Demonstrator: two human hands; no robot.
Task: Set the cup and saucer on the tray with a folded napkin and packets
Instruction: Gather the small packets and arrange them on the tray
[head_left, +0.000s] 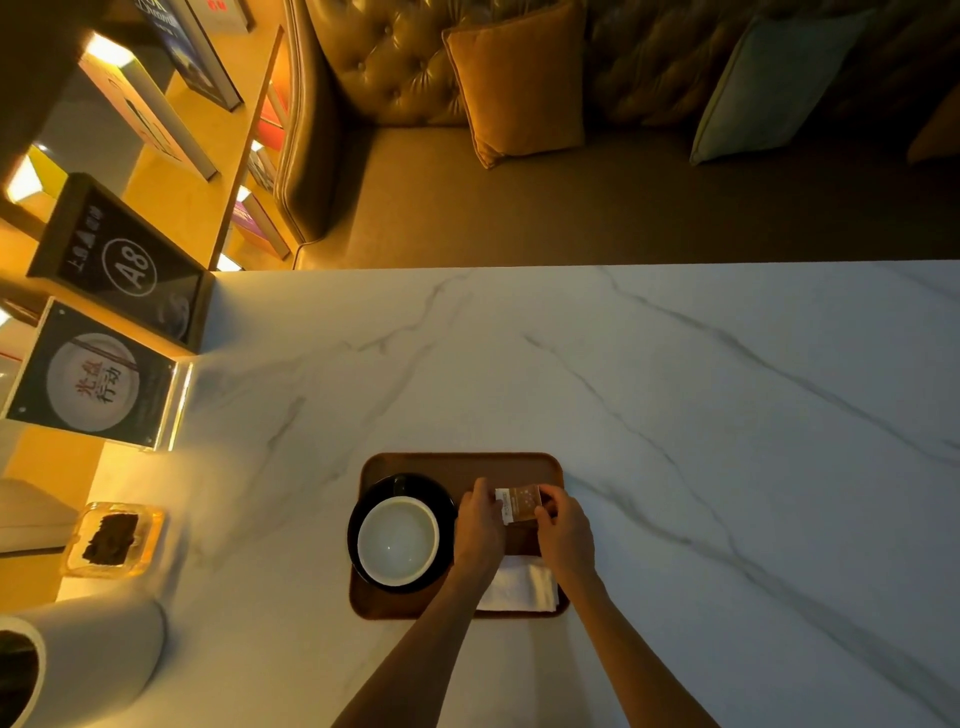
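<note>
Head view, one entry per item. Left hand (480, 522) and right hand (563, 530): both over the right half of the tray, each grip pinched on an end of the packets (519, 503), a brown-and-white bundle held between them just above the tray floor; whether it touches down cannot be told. Folded napkin (519, 587): white, lying on the tray's near right corner, beneath the wrists. Cup (398, 540): pale, empty by the look of it, seated on the dark saucer (447, 501) on the tray's left half. Tray (457, 462): brown, rounded corners, on the marble surface (675, 389). Status, as judged: cup, saucer and napkin placed; packets remain to be laid down and released.
</note>
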